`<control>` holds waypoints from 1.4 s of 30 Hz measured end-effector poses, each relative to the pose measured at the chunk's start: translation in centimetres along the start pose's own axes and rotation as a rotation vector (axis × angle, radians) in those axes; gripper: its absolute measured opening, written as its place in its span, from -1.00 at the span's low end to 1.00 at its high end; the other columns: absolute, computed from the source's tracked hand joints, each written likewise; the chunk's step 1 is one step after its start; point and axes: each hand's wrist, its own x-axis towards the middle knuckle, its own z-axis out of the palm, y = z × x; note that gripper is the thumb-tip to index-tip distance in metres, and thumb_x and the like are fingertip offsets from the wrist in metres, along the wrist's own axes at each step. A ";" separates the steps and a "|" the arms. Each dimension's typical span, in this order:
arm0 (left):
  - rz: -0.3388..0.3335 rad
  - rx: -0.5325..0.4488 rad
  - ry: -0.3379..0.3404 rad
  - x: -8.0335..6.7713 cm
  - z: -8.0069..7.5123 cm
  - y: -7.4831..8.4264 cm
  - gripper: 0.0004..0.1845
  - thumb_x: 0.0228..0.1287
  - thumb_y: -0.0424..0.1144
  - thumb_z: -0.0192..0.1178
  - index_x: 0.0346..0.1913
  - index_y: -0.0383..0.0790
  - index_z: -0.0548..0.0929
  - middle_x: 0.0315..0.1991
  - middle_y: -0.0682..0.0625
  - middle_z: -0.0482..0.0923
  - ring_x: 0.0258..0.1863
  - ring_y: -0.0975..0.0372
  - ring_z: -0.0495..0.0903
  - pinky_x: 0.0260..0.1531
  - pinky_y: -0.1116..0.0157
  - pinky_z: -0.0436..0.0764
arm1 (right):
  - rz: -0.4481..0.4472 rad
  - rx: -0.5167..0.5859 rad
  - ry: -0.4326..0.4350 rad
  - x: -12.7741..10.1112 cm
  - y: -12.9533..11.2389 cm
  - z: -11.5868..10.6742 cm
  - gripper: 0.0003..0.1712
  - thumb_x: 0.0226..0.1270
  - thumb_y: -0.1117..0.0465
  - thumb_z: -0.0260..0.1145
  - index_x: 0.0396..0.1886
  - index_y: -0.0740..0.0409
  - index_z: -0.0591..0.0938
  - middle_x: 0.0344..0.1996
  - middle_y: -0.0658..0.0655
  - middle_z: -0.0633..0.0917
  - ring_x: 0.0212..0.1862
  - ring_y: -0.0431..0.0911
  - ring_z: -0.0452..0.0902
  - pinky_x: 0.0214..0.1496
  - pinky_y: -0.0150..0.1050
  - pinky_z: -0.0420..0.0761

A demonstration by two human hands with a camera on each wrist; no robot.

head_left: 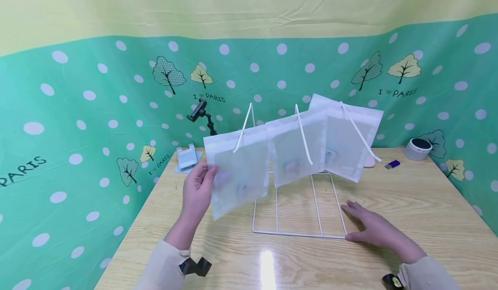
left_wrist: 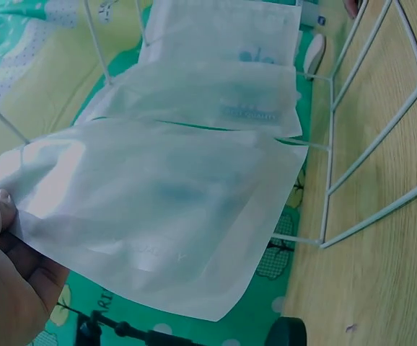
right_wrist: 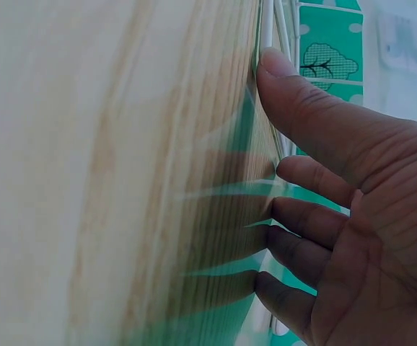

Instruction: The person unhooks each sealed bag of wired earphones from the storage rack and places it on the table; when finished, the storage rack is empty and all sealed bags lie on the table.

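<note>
A white wire rack [head_left: 299, 234] stands on the wooden table, with prongs sticking out at its top. Three frosted translucent bags hang from the prongs: a left bag [head_left: 241, 173], a middle bag [head_left: 301, 147] and a right bag [head_left: 348, 141]. Blurred shapes show through them. My left hand [head_left: 197, 190] pinches the left edge of the left bag between thumb and fingers; the left wrist view shows this bag [left_wrist: 158, 209] tilted. My right hand [head_left: 369, 225] rests on the table at the rack's front right corner, fingers spread, thumb [right_wrist: 284, 86] against the base wire.
Behind on the left are a pale blue stand [head_left: 187, 157] and a black phone holder [head_left: 199, 111]. A round white speaker [head_left: 418, 149] and a purple USB stick [head_left: 393, 164] lie at the back right. A green dotted curtain [head_left: 89, 95] encloses the table [head_left: 435, 221].
</note>
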 end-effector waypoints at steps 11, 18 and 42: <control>0.077 0.015 -0.001 -2.4 -1.4 1.5 -0.90 0.40 -0.47 0.08 -0.19 -0.42 0.60 -0.16 0.06 0.70 -0.15 0.30 0.69 -0.18 0.36 0.66 | 0.024 0.019 -0.010 -0.1 0.0 0.1 0.10 -0.05 -0.27 0.49 0.37 0.31 0.38 0.35 0.56 0.23 0.30 0.51 0.17 0.20 0.41 0.26; 0.154 -0.014 0.024 -3.4 -2.6 2.7 -0.91 0.36 -0.55 0.07 -0.18 -0.47 0.59 -0.21 0.15 0.71 -0.20 0.33 0.69 -0.21 0.43 0.63 | 0.014 0.008 -0.010 -0.1 0.0 -0.1 0.09 -0.04 -0.24 0.49 0.37 0.32 0.38 0.33 0.58 0.23 0.28 0.52 0.18 0.18 0.41 0.28; 0.024 -0.642 0.231 -0.9 -9.5 1.5 -0.89 0.38 -0.49 0.03 -0.25 -0.36 0.57 -0.22 -0.07 0.67 -0.22 0.22 0.64 -0.24 0.38 0.62 | -0.012 -0.015 0.005 -0.1 -0.1 0.0 0.07 -0.03 -0.22 0.49 0.36 0.33 0.38 0.32 0.59 0.24 0.26 0.52 0.21 0.17 0.40 0.30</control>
